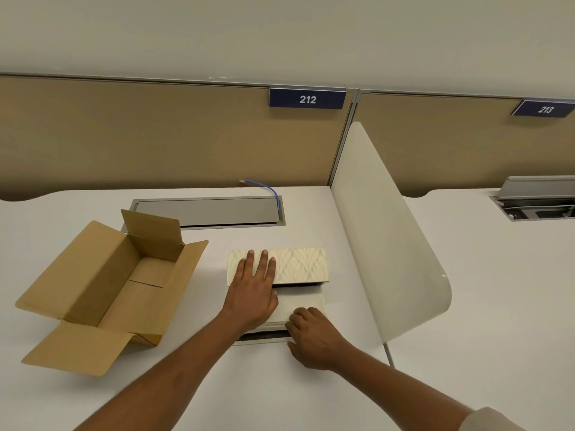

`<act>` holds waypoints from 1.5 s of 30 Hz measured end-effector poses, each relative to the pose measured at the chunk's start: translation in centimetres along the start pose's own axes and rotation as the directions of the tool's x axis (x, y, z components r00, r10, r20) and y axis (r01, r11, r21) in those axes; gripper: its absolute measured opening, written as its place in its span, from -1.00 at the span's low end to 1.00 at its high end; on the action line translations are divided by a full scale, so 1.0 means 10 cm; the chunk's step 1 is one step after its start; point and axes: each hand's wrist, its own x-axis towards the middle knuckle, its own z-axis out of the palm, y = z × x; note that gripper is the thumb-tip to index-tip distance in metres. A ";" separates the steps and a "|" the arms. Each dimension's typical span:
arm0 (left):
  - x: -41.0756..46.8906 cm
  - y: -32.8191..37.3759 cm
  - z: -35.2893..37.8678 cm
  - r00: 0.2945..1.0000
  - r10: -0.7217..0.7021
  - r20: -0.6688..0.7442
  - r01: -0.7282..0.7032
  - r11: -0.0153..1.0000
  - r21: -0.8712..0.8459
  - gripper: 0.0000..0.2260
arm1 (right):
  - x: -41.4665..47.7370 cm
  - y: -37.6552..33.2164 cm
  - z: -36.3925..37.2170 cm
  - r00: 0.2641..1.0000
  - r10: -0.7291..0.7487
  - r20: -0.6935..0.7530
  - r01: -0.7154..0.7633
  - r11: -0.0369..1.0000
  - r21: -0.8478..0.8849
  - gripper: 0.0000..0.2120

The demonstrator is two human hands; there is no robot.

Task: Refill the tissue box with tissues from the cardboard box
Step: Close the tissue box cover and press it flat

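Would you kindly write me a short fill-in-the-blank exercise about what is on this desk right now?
1. The cardboard box lies to the ______ of the tissue box.
2. The left hand rests flat on the tissue box, its fingers stretched out, while the right hand presses on the ______ stack of tissues.
3. The blue sign above this desk reads ______.
4. The cardboard box's flaps are ______.

Missing words: left; white; 212; open
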 end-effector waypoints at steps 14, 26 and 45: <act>-0.53 0.19 0.14 0.995 0.093 -0.047 -0.092 0.996 0.014 -0.32 | -0.22 0.05 0.21 0.986 -0.061 0.156 0.081 0.989 -0.120 -0.41; -0.43 0.18 0.00 0.996 0.071 -0.057 -0.077 0.991 -0.110 -0.26 | -0.30 -0.08 0.22 0.988 0.007 0.156 0.017 0.988 -0.154 -0.36; -0.50 0.19 0.18 0.987 0.142 -0.073 -0.149 0.984 -0.097 -0.60 | -0.12 -0.02 -0.08 0.925 0.331 -0.189 -0.331 0.943 0.033 -0.32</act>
